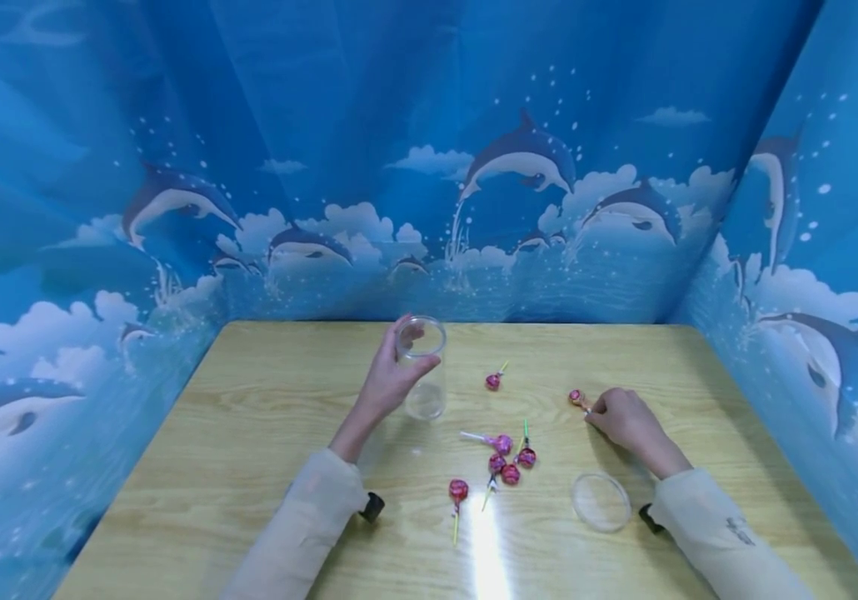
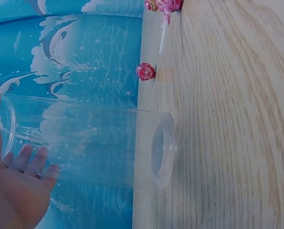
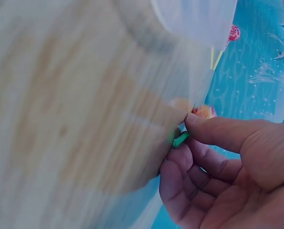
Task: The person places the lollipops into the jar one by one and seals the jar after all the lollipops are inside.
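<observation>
A clear plastic jar [image 1: 426,392] stands upright on the table, its top uncovered. My left hand [image 1: 393,375] holds it near the rim, thumb on the near side and fingers around the far side; the left wrist view shows the jar [image 2: 89,143] with nothing inside. Over on the right, my right hand [image 1: 630,423] pinches the stick of an orange-wrapped lollipop [image 1: 576,398] at table level. A bit of the green stick [image 3: 181,139] shows between thumb and fingers in the right wrist view. Several wrapped lollipops [image 1: 502,444] lie between the hands.
A clear round lid [image 1: 601,502] lies on the table near my right forearm. One red lollipop [image 1: 493,382] sits apart toward the back, another [image 1: 458,490] toward the front. Behind the wooden table [image 1: 264,433] hangs a blue dolphin-print curtain [image 1: 369,125].
</observation>
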Tool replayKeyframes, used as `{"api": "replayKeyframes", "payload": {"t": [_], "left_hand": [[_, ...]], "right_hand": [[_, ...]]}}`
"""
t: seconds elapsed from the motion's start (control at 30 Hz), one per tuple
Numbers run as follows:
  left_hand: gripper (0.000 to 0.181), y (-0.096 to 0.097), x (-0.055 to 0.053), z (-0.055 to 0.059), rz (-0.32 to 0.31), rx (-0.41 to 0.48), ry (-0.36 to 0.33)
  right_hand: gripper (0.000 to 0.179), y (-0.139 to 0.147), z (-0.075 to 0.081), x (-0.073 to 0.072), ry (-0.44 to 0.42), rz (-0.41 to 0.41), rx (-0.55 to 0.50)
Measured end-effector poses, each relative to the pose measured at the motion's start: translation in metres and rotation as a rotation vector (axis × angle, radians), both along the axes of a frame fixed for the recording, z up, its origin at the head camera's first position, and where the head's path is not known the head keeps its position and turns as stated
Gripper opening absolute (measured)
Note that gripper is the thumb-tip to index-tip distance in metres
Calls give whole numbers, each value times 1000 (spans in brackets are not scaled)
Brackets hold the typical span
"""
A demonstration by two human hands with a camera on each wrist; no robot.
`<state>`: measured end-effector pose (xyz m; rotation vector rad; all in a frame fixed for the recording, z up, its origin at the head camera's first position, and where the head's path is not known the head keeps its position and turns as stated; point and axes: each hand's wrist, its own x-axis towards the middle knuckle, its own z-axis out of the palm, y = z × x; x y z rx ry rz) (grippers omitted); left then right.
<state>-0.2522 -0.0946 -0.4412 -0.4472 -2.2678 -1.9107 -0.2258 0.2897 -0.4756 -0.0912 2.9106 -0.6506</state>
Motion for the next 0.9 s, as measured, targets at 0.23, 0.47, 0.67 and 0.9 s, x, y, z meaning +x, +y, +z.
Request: {"api": "replayKeyframes", "payload": {"t": [0.23, 0.47, 0.67, 0.9], "left_hand": [[74, -1, -1, -2, -10, -19, 11], [72, -1, 0, -1, -4, -4, 8], [70, 1, -1, -1, -4, 28, 14], [72, -1, -2, -2, -13, 29, -14]], "right_hand": [[20, 8, -4, 4, 2, -18, -128], [22, 7, 4, 7, -22, -111, -412], [29, -1, 22, 8, -39, -175, -633], [35, -10, 45, 8, -81, -186, -975]]}}
